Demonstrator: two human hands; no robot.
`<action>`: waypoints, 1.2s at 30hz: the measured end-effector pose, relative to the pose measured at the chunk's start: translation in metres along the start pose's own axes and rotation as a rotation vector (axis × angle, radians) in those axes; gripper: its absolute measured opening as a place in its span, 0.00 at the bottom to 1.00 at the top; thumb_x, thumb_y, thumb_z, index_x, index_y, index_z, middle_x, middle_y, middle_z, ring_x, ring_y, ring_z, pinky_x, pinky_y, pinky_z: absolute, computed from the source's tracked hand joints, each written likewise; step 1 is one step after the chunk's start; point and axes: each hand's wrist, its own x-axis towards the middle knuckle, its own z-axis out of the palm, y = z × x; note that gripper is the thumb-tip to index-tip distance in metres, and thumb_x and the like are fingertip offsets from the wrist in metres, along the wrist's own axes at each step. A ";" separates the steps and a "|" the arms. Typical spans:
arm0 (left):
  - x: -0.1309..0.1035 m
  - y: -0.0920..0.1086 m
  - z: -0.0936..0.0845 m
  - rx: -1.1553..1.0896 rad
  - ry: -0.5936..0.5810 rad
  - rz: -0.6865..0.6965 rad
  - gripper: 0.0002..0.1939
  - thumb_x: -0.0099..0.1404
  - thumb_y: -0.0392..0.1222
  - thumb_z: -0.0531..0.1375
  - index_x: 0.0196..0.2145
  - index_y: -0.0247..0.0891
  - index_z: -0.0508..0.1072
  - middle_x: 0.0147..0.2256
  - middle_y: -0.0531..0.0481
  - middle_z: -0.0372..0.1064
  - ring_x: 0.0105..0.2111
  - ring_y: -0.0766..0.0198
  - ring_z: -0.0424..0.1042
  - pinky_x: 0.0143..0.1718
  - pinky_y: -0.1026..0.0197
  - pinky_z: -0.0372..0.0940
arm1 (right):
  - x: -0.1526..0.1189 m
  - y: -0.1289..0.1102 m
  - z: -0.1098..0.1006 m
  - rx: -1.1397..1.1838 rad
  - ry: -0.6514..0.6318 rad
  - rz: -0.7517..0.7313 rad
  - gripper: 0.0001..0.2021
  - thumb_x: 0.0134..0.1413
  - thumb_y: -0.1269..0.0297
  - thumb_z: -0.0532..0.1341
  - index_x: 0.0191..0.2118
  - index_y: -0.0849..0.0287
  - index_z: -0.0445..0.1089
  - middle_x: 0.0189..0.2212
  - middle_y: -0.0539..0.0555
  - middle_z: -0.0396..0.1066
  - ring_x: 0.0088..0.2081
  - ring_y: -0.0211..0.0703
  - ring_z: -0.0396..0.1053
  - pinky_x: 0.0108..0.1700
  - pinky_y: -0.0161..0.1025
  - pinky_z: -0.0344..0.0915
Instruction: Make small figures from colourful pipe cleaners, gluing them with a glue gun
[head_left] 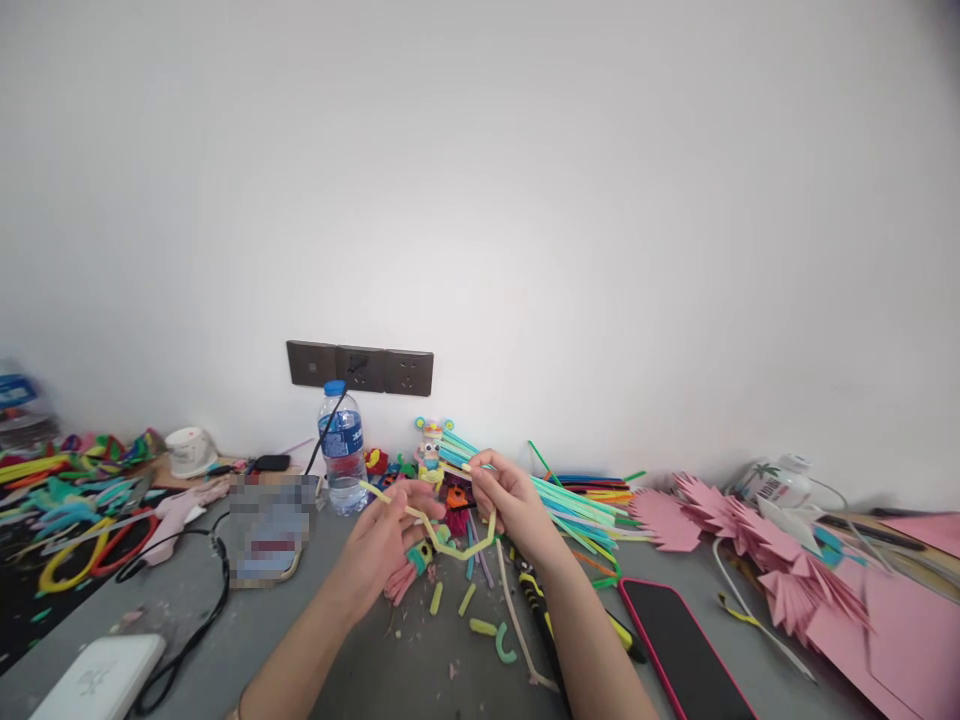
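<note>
A pale yellow pipe cleaner (450, 552), bent into a zigzag, hangs between my two hands. My left hand (386, 545) pinches it near one end, and a short tip sticks out to the left. On the other side, my right hand (510, 500) grips the far part between thumb and fingers. Below lie several short yellow pipe cleaner pieces (466, 600) and a curled green piece (505, 644). Black and yellow pliers (534, 600) rest partly under my right forearm. Behind my hands stands a small figurine (430, 450).
A water bottle (343, 450) stands behind my left hand. Bundled pipe cleaners (577, 510) lie to the right, beside a pink-edged phone (686, 650) and folded pink paper (795, 570). Scissors (97, 550), a black cable (221, 570) and a white box (101, 678) are at left.
</note>
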 end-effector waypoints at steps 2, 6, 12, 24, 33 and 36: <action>-0.001 0.000 0.002 -0.023 0.013 0.020 0.14 0.63 0.51 0.61 0.33 0.35 0.72 0.21 0.52 0.67 0.27 0.63 0.69 0.37 0.59 0.66 | 0.002 0.005 0.004 -0.021 -0.018 -0.006 0.14 0.57 0.50 0.61 0.35 0.56 0.62 0.12 0.37 0.50 0.13 0.27 0.42 0.15 0.29 0.39; -0.002 -0.007 0.009 -0.014 0.035 -0.080 0.18 0.61 0.55 0.61 0.28 0.37 0.65 0.15 0.62 0.49 0.14 0.74 0.48 0.19 0.70 0.56 | 0.006 0.019 0.024 -0.076 -0.015 -0.043 0.15 0.59 0.49 0.58 0.33 0.56 0.59 0.09 0.36 0.49 0.12 0.29 0.41 0.16 0.30 0.40; 0.001 -0.021 0.001 0.047 0.143 -0.167 0.29 0.52 0.67 0.62 0.25 0.39 0.56 0.15 0.65 0.44 0.13 0.77 0.39 0.14 0.73 0.42 | 0.008 0.036 0.062 -0.054 0.067 -0.094 0.17 0.56 0.48 0.59 0.28 0.56 0.58 0.15 0.42 0.59 0.16 0.32 0.54 0.21 0.31 0.51; 0.003 -0.033 -0.010 0.290 0.281 -0.217 0.31 0.52 0.74 0.55 0.22 0.40 0.62 0.13 0.61 0.50 0.09 0.74 0.48 0.10 0.67 0.42 | 0.004 0.040 0.074 -0.065 0.204 -0.113 0.17 0.51 0.50 0.63 0.25 0.57 0.63 0.28 0.50 0.65 0.30 0.39 0.63 0.34 0.35 0.61; 0.001 -0.025 -0.005 0.257 0.143 -0.257 0.31 0.54 0.73 0.53 0.21 0.38 0.65 0.14 0.58 0.52 0.11 0.74 0.48 0.11 0.68 0.41 | 0.004 0.041 0.069 0.270 0.096 0.130 0.17 0.46 0.50 0.67 0.24 0.59 0.65 0.21 0.46 0.66 0.17 0.31 0.57 0.19 0.30 0.56; 0.000 -0.019 0.000 0.253 0.043 -0.294 0.32 0.55 0.73 0.53 0.21 0.36 0.66 0.14 0.58 0.50 0.12 0.74 0.48 0.13 0.68 0.39 | 0.004 0.039 0.061 0.311 -0.010 0.266 0.18 0.46 0.49 0.68 0.25 0.58 0.64 0.12 0.40 0.57 0.10 0.28 0.50 0.12 0.28 0.47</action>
